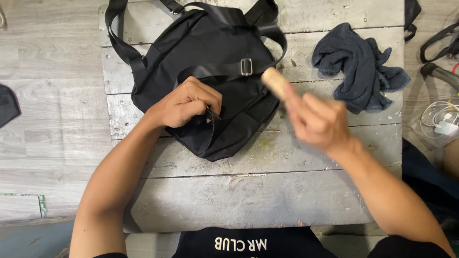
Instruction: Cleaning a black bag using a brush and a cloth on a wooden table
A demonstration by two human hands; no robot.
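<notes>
A black backpack (210, 52) lies flat on a weathered grey wooden table (248, 200), its straps toward the far edge and a metal buckle on a strap across its middle. My left hand (186, 102) pinches a fold of the backpack's fabric near its lower part. My right hand (318, 122), blurred by motion, grips a light wooden handle (275, 81) that sticks out toward the bag's right side. The handle's working end is hidden inside my fist.
A crumpled dark blue towel (361, 67) lies on the table's right side. White cables and a charger (442, 119) sit off the table at the right, with black straps (440, 43) beyond. A dark object (7, 105) lies at the left edge.
</notes>
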